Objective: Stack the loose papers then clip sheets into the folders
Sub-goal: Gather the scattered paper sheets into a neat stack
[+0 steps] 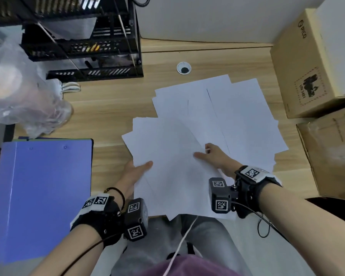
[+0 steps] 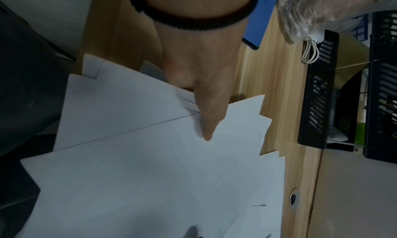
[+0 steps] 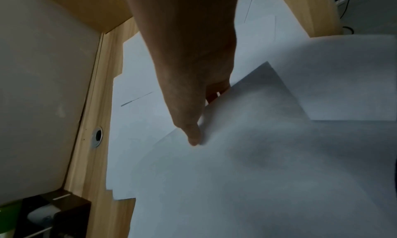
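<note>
Several loose white sheets (image 1: 217, 116) lie fanned over the wooden desk (image 1: 112, 104). A nearer bundle of sheets (image 1: 171, 166) is lifted at the desk's front edge. My left hand (image 1: 136, 171) pinches its left edge, thumb (image 2: 207, 122) on top and fingers hidden underneath. My right hand (image 1: 211, 156) pinches its right edge, thumb (image 3: 191, 131) on top, fingers tucked under the paper. A closed blue folder (image 1: 42, 196) lies flat at the front left.
A black mesh paper tray rack (image 1: 92, 42) stands at the back left beside a clear plastic bag (image 1: 22, 96). Two cardboard boxes (image 1: 315, 66) crowd the right side. A cable hole (image 1: 183, 68) sits behind the sheets.
</note>
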Demonstrator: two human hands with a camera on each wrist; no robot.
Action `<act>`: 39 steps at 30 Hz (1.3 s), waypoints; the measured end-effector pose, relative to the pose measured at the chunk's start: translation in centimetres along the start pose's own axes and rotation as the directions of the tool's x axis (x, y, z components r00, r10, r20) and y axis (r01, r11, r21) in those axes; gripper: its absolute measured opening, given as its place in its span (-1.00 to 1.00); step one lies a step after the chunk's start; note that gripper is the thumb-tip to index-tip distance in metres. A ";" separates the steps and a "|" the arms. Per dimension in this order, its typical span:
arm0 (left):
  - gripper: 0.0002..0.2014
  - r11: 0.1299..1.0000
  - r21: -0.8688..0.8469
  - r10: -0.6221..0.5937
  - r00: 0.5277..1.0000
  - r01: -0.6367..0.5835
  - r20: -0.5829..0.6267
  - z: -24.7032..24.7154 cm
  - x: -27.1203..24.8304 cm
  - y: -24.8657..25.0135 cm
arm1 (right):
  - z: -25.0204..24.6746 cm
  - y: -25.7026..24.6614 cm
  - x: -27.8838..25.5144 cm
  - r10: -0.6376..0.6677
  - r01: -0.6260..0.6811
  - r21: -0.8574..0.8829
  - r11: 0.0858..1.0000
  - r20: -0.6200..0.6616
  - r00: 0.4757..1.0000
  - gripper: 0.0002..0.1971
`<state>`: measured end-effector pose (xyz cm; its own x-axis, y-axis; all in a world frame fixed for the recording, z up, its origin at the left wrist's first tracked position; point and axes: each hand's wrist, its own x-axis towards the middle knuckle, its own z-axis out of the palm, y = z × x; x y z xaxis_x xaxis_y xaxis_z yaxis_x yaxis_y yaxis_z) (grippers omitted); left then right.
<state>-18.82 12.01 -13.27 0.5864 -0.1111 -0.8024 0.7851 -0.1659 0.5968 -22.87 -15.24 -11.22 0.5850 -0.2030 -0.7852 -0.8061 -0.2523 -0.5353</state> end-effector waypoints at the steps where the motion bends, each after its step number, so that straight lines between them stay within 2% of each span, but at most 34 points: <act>1: -0.72 1.000 0.027 0.010 1.000 -0.010 0.010 0.0 0.2 -0.1 | 0.0 0.0 -0.3 0.008 -0.008 -0.005 1.000 -0.020 1.000 -0.64; 3: -0.72 0.996 0.083 0.046 0.999 -0.046 0.000 0.1 0.3 -0.1 | -0.7 0.2 -0.9 0.039 -0.039 0.001 0.999 -0.036 0.999 -0.62; 4: -0.70 0.993 0.102 0.068 0.998 -0.065 -0.019 0.2 0.2 0.0 | -1.3 0.4 -1.2 0.041 -0.041 0.001 0.999 -0.011 0.999 -0.69; 5: -0.69 0.991 0.111 0.085 0.996 -0.080 -0.038 0.4 0.2 -0.1 | -1.8 0.6 -1.7 0.038 -0.038 0.003 0.999 0.047 0.998 -0.76; 7: -0.71 0.990 0.098 0.111 0.992 -0.104 -0.068 0.8 -0.1 0.0 | -2.7 1.1 -2.5 0.037 -0.037 -0.007 0.999 0.195 0.980 -0.72; 8: -0.73 0.991 0.082 0.111 0.991 -0.105 -0.072 1.0 -0.2 0.0 | -3.0 1.2 -2.9 0.039 -0.034 -0.024 0.999 0.226 0.973 -0.73; 9: -0.75 0.992 0.066 0.110 0.991 -0.106 -0.070 1.1 -0.3 0.0 | -3.0 1.1 -3.4 0.033 -0.028 -0.030 0.999 0.210 0.977 -0.76; 11: -0.78 0.994 0.045 0.102 0.992 -0.099 -0.069 1.1 -0.2 0.1 | -3.2 1.1 -3.7 0.013 -0.011 -0.029 1.000 0.064 0.998 -0.85; 13: -0.68 0.997 0.010 0.079 0.995 -0.078 -0.063 1.0 0.2 0.0 | -3.7 1.2 -3.8 0.000 -0.003 -0.035 0.999 -0.103 0.995 -0.91; 14: -0.61 0.997 -0.007 0.076 0.995 -0.077 -0.056 0.8 0.2 0.0 | -4.1 1.4 -3.9 -0.004 0.000 -0.031 1.000 -0.129 0.992 -0.91; 15: -0.58 0.997 -0.012 0.079 0.996 -0.079 -0.035 0.7 0.2 0.0 | -4.4 1.6 -4.0 0.001 -0.004 -0.024 1.000 -0.111 0.994 -0.90; 20: -0.49 0.991 0.064 0.109 0.988 -0.117 0.113 0.9 0.4 0.1 | -3.8 2.3 -5.9 0.053 -0.036 -0.103 0.994 0.167 0.985 -0.87; 23: -0.34 0.980 0.113 0.153 0.984 -0.163 0.089 1.2 0.4 0.4 | -1.9 2.7 -6.2 0.034 -0.023 -0.079 0.997 0.142 0.989 -0.95; 24: -0.36 0.973 0.125 0.184 0.978 -0.195 0.097 1.5 0.1 0.6 | -1.4 2.8 -6.0 0.020 -0.010 -0.080 0.997 0.121 0.992 -0.90; 27: -0.49 0.948 0.146 0.270 0.957 -0.284 0.106 1.7 -0.9 1.7 | -1.1 2.3 -6.2 0.002 0.003 -0.075 0.997 0.073 0.997 -0.58; 30: -0.50 0.913 0.128 0.368 0.918 -0.386 0.146 0.9 -2.2 3.7 | -1.9 1.6 -6.0 -0.016 0.016 0.018 1.000 0.010 1.000 -0.27; 32: -0.49 0.884 0.104 0.436 0.883 -0.457 0.173 0.0 -2.9 5.1 | -2.4 0.5 -6.0 -0.050 0.049 0.097 0.994 0.011 0.999 -0.20; 33: -0.49 0.873 0.088 0.461 0.871 -0.479 0.169 -0.4 -3.2 5.8 | -2.5 -0.3 -6.0 -0.086 0.082 0.116 0.990 0.028 0.996 -0.24; 36: -0.51 0.872 0.010 0.482 0.861 -0.490 0.161 -1.4 -4.1 8.3 | -2.5 -3.7 -6.2 -0.235 0.225 0.165 0.960 0.043 0.971 -0.54; 39: -0.59 0.847 -0.037 0.530 0.834 -0.531 0.153 -2.3 -5.1 11.1 | -2.5 -8.0 -7.1 -0.371 0.375 0.266 0.888 -0.066 0.926 -0.62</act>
<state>-12.65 12.95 -2.51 0.8745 -0.3308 -0.3547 0.3607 -0.0452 0.9316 -20.32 -14.19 -0.58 0.8469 -0.1564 -0.5082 -0.5206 -0.0490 -0.8524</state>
